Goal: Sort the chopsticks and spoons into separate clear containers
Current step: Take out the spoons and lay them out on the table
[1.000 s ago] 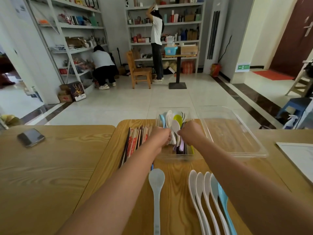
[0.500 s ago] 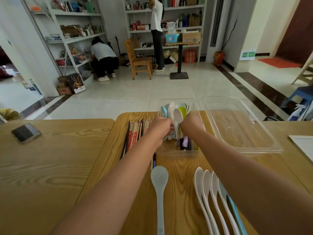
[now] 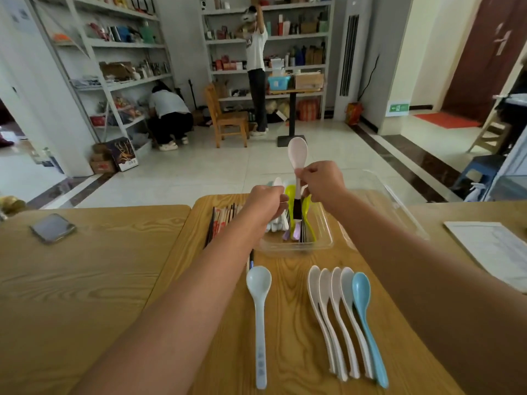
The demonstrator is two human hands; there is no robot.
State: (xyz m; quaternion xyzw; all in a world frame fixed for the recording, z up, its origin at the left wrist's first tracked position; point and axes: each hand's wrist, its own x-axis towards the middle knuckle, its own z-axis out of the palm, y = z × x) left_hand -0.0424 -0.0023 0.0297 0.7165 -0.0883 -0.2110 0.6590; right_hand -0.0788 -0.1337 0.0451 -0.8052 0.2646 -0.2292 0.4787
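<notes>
The fingers (image 3: 302,173) of the right hand (image 3: 322,182) pinch the handle of a pale pink spoon (image 3: 297,155), which stands upright with its bowl on top, above the small clear container (image 3: 296,246). The fingers of the left hand (image 3: 265,202) are pressed together around white spoon handles (image 3: 275,223) at the left side of the same container; what exactly they grip I cannot tell.

Inside this container lie mixed spoons: white ones, a yellow-green one (image 3: 291,195), a lilac one (image 3: 296,232), and some dark chopsticks between them. Just to its right stands a bigger clear tray (image 3: 399,212).

Half a second ago both hands were low inside the container and no spoon was lifted; now the right hand has come up with the pink spoon.

On the worktop (image 3: 85,280), near the person, one light blue spoon (image 3: 259,283) lies alone, and to its right a row of five spoons (image 3: 339,289) lies side by side, four whitish and one blue. A bundle of chopsticks (image 3: 225,216) lies left of the container.
</notes>
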